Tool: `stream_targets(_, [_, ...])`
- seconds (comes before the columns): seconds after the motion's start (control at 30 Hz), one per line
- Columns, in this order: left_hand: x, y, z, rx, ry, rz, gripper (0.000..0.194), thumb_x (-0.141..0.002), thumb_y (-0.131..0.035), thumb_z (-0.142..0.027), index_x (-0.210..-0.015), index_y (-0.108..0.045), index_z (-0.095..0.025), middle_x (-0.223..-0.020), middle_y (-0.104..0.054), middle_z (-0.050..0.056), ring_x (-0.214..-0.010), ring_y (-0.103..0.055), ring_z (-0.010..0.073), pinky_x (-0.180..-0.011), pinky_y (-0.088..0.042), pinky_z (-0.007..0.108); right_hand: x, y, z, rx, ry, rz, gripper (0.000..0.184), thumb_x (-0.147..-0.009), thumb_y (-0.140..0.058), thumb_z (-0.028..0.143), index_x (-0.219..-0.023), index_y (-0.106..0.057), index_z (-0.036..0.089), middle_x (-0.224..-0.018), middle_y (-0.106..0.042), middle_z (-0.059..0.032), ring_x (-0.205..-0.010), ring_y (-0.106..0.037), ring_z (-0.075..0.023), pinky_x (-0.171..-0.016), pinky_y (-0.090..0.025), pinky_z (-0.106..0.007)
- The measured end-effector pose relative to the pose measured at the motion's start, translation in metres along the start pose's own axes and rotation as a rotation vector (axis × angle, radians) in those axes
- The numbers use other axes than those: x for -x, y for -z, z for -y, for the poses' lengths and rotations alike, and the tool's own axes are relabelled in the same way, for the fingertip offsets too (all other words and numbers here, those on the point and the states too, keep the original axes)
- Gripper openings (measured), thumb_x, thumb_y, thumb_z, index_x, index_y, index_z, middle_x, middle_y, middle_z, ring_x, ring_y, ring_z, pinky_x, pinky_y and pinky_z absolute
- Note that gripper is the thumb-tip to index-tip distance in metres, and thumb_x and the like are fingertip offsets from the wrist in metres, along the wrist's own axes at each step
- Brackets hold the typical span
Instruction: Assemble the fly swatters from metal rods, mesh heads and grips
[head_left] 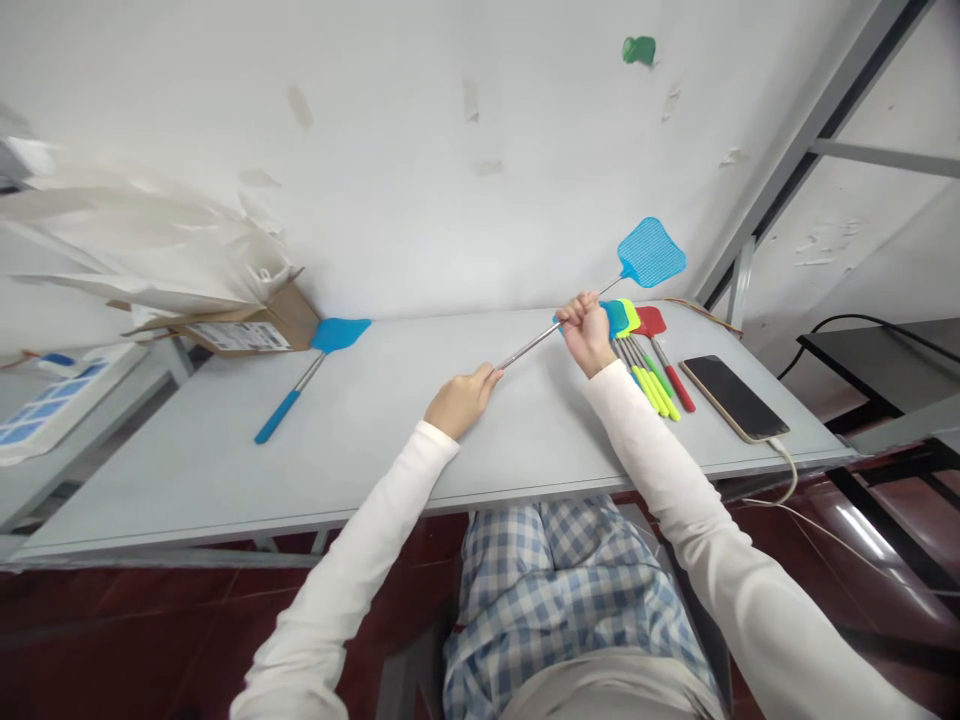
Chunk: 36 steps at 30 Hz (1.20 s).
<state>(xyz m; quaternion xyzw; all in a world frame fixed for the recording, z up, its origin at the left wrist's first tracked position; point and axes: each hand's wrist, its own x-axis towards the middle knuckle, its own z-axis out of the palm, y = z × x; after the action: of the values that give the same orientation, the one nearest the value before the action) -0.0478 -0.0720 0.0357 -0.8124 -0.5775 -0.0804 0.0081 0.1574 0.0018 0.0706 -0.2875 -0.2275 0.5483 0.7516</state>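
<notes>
The blue fly swatter sits right of centre — my right hand closed round its shaft, my left hand curled at its lower end — with a cardboard box upper left.

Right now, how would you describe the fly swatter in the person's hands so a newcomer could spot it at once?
Find the long grey table, then the person's left hand and right hand above it. The thin silver shaft between them ends in a blue mesh fly swatter. Unlike the blue swatter and the colourful swatters lying on the table, it is held in the air.
</notes>
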Motion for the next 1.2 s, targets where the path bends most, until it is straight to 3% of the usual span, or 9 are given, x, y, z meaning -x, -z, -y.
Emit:
stream_targets(0.2, [0.024,-0.009,0.044,-0.014,-0.040,0.057,0.039,-0.101,-0.026,-0.043,-0.099,-0.060,-0.023,-0.075,-0.070,0.006,-0.065,-0.065,0.0209,-0.058,-0.036,0.027,-0.035,0.036,0.029,-0.063,0.053,-0.157,0.045,-0.103,-0.036,0.033,-0.061,-0.028,0.021,-0.049,-0.010,0.0100,-0.041,-0.012,-0.0078,-0.042,-0.031,-0.018])
stream_targets(0.3, [0.032,-0.007,0.066,0.009,-0.064,0.063,0.039,-0.100,-0.026,-0.044,-0.094,-0.059,-0.024,-0.072,-0.068,0.004,-0.064,-0.064,0.0205,-0.060,-0.037,0.027,-0.046,0.049,0.044,-0.095,0.071,-0.170,0.042,-0.103,-0.029,0.021,-0.061,-0.029,0.021,-0.050,-0.010,0.0098,-0.041,-0.012,-0.0076,-0.042,-0.031,-0.016])
stream_targets(0.53, [0.043,0.001,0.103,0.037,-0.030,0.025,0.031,-0.095,-0.035,-0.043,-0.086,-0.059,-0.025,-0.069,-0.066,0.004,-0.061,-0.062,0.0204,-0.060,-0.036,0.028,-0.059,0.050,0.061,-0.038,0.139,-0.119,0.043,-0.099,-0.047,0.029,-0.062,-0.027,0.022,-0.054,-0.006,0.0098,-0.041,-0.013,-0.0075,-0.042,-0.034,-0.017])
stream_targets(0.67, [0.043,0.006,0.114,0.073,0.020,-0.009,0.030,-0.093,-0.037,-0.044,-0.085,-0.060,-0.025,-0.069,-0.065,0.003,-0.061,-0.060,0.0195,-0.063,-0.037,0.027,-0.057,0.046,0.055,-0.059,0.125,-0.057,0.037,-0.097,-0.052,0.034,-0.065,-0.037,0.022,-0.052,-0.026,0.0096,-0.044,-0.034,-0.0060,-0.053,-0.047,-0.018])
stream_targets(0.73, [0.042,0.009,0.120,0.098,0.040,-0.009,0.032,-0.092,-0.037,-0.045,-0.084,-0.060,-0.025,-0.066,-0.064,0.003,-0.059,-0.057,0.0185,-0.063,-0.037,0.027,-0.057,0.049,0.057,-0.090,0.075,-0.010,0.030,-0.095,-0.054,0.038,-0.071,-0.045,0.022,-0.062,-0.046,0.0059,-0.059,-0.055,-0.0070,-0.065,-0.055,-0.022])
stream_targets(0.8, [0.041,0.013,0.126,0.121,0.054,-0.006,0.033,-0.091,-0.037,-0.046,-0.082,-0.060,-0.024,-0.063,-0.061,0.002,-0.056,-0.054,0.0177,-0.063,-0.037,0.027,-0.058,0.057,0.065,-0.131,0.028,0.010,0.027,-0.093,-0.056,0.044,-0.078,-0.050,0.022,-0.082,-0.059,-0.0005,-0.082,-0.065,-0.0108,-0.076,-0.058,-0.028])
stream_targets(0.9, [0.042,0.018,0.136,0.151,0.081,-0.013,0.033,-0.089,-0.039,-0.047,-0.081,-0.061,-0.024,-0.061,-0.060,0.002,-0.054,-0.051,0.0167,-0.063,-0.037,0.027,-0.061,0.075,0.085,-0.212,0.027,-0.035,0.029,-0.089,-0.057,0.050,-0.085,-0.052,0.022,-0.099,-0.061,-0.0051,-0.100,-0.065,-0.0143,-0.085,-0.059,-0.035])
stream_targets(1.03, [0.044,0.018,0.145,0.170,0.107,-0.014,0.034,-0.087,-0.039,-0.049,-0.081,-0.061,-0.024,-0.063,-0.061,0.002,-0.056,-0.051,0.0167,-0.065,-0.039,0.027,-0.069,0.093,0.106,-0.228,0.133,-0.093,0.023,-0.090,-0.055,0.045,-0.094,-0.058,0.023,-0.102,-0.064,-0.0019,-0.098,-0.065,-0.0148,-0.091,-0.058,-0.040])
stream_targets(1.2, [0.044,0.013,0.147,0.120,0.112,0.012,0.035,-0.088,-0.036,-0.048,-0.083,-0.060,-0.024,-0.062,-0.061,0.002,-0.058,-0.054,0.0183,-0.065,-0.039,0.027,-0.088,0.095,0.114,-0.078,0.170,-0.219,0.012,-0.095,-0.051,0.023,-0.086,-0.060,0.022,-0.097,-0.069,0.0005,-0.092,-0.067,-0.0101,-0.088,-0.058,-0.030])
